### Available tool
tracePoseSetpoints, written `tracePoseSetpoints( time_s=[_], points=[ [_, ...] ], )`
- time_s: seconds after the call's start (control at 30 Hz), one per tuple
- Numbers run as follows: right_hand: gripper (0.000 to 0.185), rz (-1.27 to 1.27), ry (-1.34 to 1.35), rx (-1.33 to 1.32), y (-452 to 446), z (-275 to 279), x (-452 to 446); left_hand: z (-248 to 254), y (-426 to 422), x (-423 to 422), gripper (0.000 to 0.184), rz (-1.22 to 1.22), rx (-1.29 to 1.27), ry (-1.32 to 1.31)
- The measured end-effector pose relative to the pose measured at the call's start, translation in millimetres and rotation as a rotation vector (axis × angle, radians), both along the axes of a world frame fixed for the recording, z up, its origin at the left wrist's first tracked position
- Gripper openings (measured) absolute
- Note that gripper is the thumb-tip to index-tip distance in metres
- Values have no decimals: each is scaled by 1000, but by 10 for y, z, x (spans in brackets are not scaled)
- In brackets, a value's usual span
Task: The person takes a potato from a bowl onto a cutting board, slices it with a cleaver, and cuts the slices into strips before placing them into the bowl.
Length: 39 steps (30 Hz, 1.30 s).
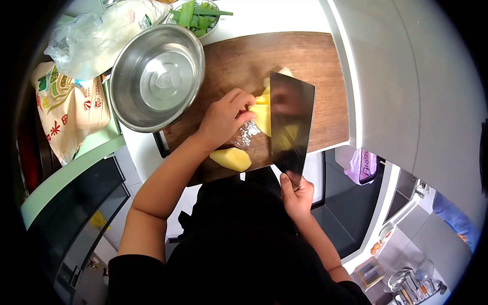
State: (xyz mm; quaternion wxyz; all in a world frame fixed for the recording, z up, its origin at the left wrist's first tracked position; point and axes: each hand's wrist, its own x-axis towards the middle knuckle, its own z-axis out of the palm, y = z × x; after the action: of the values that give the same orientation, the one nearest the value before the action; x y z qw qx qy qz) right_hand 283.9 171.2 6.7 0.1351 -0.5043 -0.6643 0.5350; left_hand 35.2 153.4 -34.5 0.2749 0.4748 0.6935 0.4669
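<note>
My right hand (299, 197) is wrapped round the handle of a cleaver (294, 109), whose broad dark blade stands over the wooden cutting board (236, 58). Against the blade's left side lies a cut yellow potato (262, 116). My left hand (221, 122) grips that potato with curled fingertips, close to the blade. Some pale slices (285, 71) show past the blade's far end; the blade hides part of what lies behind it. Nearer to me, below my left wrist, a peeled potato piece (232, 159) rests on the board. Wet patches shine between the two.
A steel bowl (119, 84) stands at the board's left edge. Behind it are a plastic bag (84, 43) and a dish of cut green leaves (188, 15). A printed sack (68, 109) sits farther left. Grey cabinet fronts (386, 76) run along the right.
</note>
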Motion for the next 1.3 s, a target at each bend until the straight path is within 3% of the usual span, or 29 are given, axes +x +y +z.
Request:
tracePoseSetpoints(
  time_s=[0.2,0.27,0.4,0.57,1.0,1.3],
  points=[
    [18,3,89,57,-84,-115,-124,4,-59,25,25,-35,-27,-40],
    [19,-23,84,24,-74,-85,-186,132,-102,55,23,-14,-173,-229],
    [19,4,74,83,-36,-7,-269,164,-276,85,22,62,-341,-291],
    [8,149,-70,-18,-14,154,-318,87,-381,97,18,112,-290,-72],
    [16,186,-185,-72,-95,247,-347,56,-380,26,19,79,-269,-61],
    [17,297,-288,-102,4,224,-390,14,-349,62,15,65,-187,111]
  ],
)
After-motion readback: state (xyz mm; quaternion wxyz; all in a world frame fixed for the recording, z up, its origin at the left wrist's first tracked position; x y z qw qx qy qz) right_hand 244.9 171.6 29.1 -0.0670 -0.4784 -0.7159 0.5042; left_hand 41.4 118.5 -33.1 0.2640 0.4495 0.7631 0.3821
